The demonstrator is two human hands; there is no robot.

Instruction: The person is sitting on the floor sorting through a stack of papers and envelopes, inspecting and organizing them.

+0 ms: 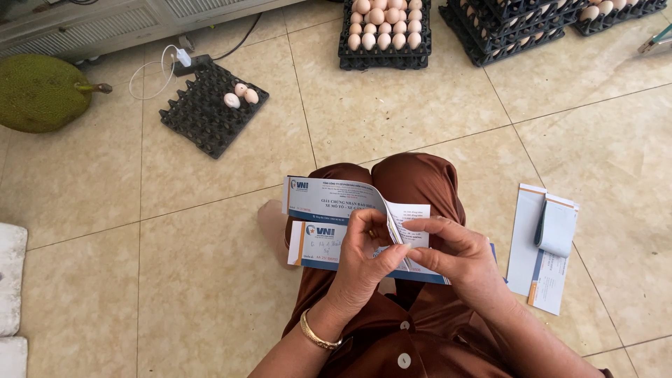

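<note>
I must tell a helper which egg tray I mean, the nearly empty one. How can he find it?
Start at the big green jackfruit on the floor at far left. Just right of it lies a single black egg tray, flat beside a white cable. It holds only three eggs, unlike the full stacked trays farther right.
</note>
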